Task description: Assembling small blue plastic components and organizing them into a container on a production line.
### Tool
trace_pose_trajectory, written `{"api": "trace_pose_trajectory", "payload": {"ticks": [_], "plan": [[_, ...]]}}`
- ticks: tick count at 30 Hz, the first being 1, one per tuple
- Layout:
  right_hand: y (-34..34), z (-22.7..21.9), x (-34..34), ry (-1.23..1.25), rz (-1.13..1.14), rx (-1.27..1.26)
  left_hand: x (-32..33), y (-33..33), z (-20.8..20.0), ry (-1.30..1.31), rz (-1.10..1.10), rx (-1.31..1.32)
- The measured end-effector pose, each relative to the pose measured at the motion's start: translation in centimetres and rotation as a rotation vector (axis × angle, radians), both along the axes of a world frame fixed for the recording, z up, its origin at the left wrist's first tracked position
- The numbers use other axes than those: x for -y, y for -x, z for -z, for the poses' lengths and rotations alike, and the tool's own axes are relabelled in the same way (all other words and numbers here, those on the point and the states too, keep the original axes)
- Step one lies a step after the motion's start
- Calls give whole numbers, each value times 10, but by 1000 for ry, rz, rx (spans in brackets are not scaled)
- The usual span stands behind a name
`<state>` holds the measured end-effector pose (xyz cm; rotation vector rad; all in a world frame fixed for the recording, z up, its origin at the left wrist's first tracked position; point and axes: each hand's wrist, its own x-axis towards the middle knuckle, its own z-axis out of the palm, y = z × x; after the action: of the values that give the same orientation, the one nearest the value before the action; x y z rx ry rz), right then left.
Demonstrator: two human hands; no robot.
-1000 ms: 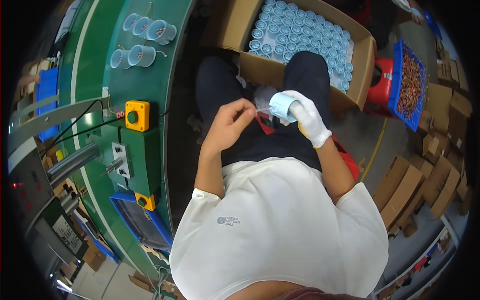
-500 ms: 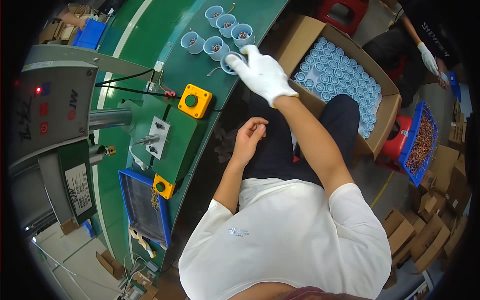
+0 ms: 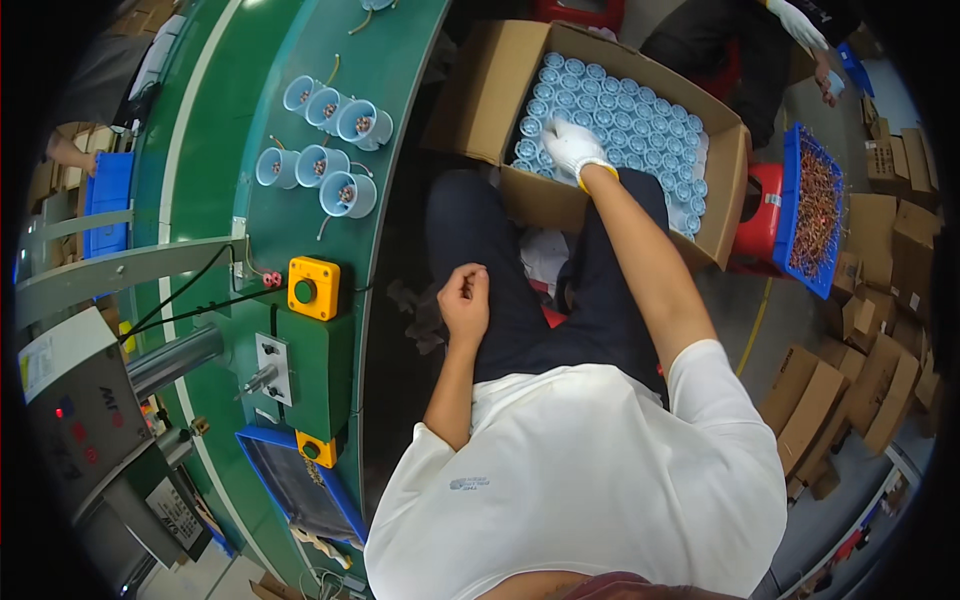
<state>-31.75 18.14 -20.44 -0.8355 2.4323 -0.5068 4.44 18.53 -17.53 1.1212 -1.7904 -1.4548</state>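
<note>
My right hand [image 3: 575,150], in a white glove, reaches into an open cardboard box [image 3: 725,225] packed with rows of round light-blue plastic parts [image 3: 640,118]. Its fingers are bunched against parts near the left side; what they grip, if anything, is hidden. Above my left thigh, my bare left hand [image 3: 465,303] is loosely closed, with nothing visible in it. On the green bench to the left stand several light-blue cups [image 3: 348,195], each with copper-coloured bits inside and a wire sticking out.
A machine [image 3: 95,395] with a shaft, a yellow button box [image 3: 313,288] and a blue tray [image 3: 300,485] occupy the bench. At right, a blue bin [image 3: 812,210] of copper-coloured pieces sits on a red stool [image 3: 758,215]. A co-worker's gloved hand [image 3: 797,22] shows top right.
My right hand has left the cups on the bench and moved right into the cardboard box. The left hand stays over my lap. The view has shifted, and the cups stand in two rows.
</note>
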Motion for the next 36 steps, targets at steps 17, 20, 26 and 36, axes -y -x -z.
{"api": "trace_pose_trajectory", "payload": {"ticks": [17, 20, 26, 36], "plan": [[2, 176, 66, -543, -467, -262, -8, 13, -27, 313, 6, 126], [15, 164, 56, -503, -475, -198, -10, 20, -26, 341, 28, 114], [3, 135, 53, -384, -464, -67, -12, 17, -28, 370, 5, 148], [47, 234, 53, -656, -655, 95, -23, 19, -35, 477, 78, 183]]}}
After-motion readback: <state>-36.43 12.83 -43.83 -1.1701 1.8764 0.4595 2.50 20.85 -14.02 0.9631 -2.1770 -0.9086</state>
